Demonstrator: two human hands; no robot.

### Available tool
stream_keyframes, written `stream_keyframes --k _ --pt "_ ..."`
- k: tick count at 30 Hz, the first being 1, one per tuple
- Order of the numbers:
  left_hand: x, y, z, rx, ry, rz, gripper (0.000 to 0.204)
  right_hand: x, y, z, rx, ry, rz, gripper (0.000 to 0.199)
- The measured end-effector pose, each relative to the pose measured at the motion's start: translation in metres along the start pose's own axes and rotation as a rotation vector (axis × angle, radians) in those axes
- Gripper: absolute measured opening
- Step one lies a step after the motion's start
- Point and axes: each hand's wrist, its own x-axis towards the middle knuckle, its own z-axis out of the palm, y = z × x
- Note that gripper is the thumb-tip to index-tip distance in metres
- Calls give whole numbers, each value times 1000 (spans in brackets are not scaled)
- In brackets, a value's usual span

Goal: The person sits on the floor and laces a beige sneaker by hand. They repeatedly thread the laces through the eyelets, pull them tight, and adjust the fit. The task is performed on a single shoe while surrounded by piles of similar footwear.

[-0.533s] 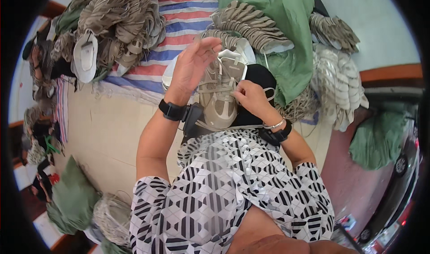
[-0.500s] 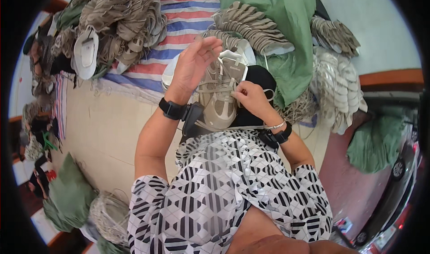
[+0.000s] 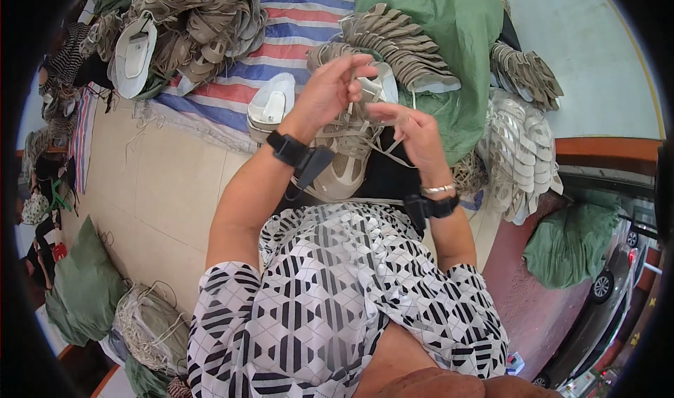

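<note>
A beige and white sneaker (image 3: 345, 160) rests on my lap with its toe toward me. My left hand (image 3: 330, 89) is raised over its heel end, fingers pinched on a white shoelace (image 3: 359, 99). My right hand (image 3: 414, 134) sits just to the right, thumb and fingers closed on the same lace where it runs across the shoe. Both wrists wear black bands. A second white shoe (image 3: 270, 106) lies beside the sneaker on the left.
Heaps of grey shoe uppers (image 3: 203, 18) lie on a striped tarp (image 3: 295, 25). A green sack (image 3: 449, 18) carries stacked uppers (image 3: 400, 40). More stacks (image 3: 519, 152) stand at right. Green bags (image 3: 84, 282) and a lace bundle (image 3: 147, 324) sit on the tiled floor.
My left hand has closed from spread fingers into a pinch on the lace. My right hand has lifted slightly along the lace.
</note>
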Motion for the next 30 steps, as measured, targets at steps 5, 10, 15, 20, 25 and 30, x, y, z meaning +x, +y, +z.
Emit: stream_keyframes --k 5,10,15,20,25,30 --pt "25 37 -49 162 153 94 29 -1 29 -45 584 107 37 36" --pt "-27 153 -224 326 522 523 25 -125 32 -268 962 829 -28 39" --pt "-51 139 -184 578 781 243 31 -153 15 -250 542 976 -23 27" --pt "-55 32 -53 1417 -75 454 16 -78 8 -141 -120 610 251 19" --pt "-47 -15 -2 1984 -338 585 24 -30 11 -43 -540 318 137 20" --pt "-38 -14 2 2146 -386 430 23 -16 25 -23 -842 39 73 21"
